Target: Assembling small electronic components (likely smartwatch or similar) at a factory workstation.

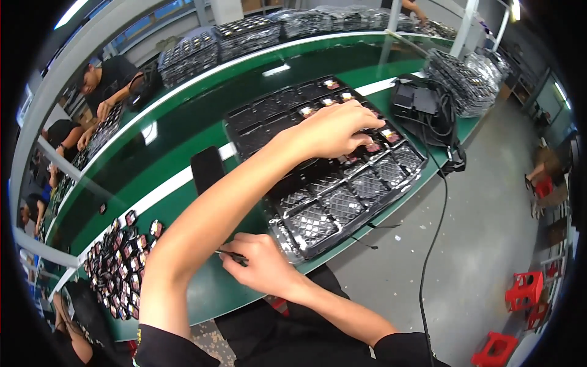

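Red stools on grey floor, black cable, co-worker

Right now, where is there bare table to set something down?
Bare green table shows between the left forearm and right hand, and between the small-part pile and black slab. Crowded: between tray and cabled device.

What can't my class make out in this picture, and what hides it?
All in the head view:
Black tray: middle partly covered by the left hand.
Dark item: mostly hidden by the right hand.
Piled parts: details too small.
Person at top: mostly cut off by the upper edge.
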A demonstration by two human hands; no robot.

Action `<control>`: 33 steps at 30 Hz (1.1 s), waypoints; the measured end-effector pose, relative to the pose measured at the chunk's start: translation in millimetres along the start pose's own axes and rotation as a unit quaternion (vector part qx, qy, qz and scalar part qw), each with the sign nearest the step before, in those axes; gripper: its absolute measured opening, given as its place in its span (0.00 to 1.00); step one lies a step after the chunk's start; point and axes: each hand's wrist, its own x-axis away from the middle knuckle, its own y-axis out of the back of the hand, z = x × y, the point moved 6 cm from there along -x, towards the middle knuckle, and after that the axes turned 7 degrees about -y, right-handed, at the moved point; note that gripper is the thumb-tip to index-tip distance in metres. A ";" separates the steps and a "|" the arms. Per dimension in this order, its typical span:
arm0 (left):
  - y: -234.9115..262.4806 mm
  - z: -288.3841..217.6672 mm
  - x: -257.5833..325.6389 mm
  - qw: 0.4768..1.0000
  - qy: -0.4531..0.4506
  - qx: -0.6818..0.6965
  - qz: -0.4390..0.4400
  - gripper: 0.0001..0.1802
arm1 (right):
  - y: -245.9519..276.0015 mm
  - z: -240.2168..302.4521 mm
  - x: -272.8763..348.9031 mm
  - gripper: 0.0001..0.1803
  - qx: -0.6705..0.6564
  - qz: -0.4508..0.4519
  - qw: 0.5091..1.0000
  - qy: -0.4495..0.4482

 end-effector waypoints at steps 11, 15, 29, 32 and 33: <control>155.9 -49.3 318.5 0.913 0.334 -0.226 -0.059 0.19 | 13.0 11.1 0.7 0.09 0.047 0.022 0.998 -0.035; 190.5 -74.3 438.8 0.779 0.549 -0.303 0.024 0.24 | 6.7 15.9 -0.9 0.09 0.054 0.043 0.996 -0.054; 142.9 -75.8 381.1 0.919 0.389 -0.014 -0.065 0.31 | 5.3 18.1 -5.1 0.07 0.118 -0.001 0.992 -0.042; 114.4 -107.5 344.6 0.928 0.354 0.105 -0.038 0.34 | 11.3 11.5 -3.5 0.07 0.114 -0.027 0.991 -0.063; 107.5 -121.9 343.4 0.945 0.313 0.089 -0.039 0.37 | 10.7 5.6 -3.0 0.07 0.095 -0.035 0.992 -0.073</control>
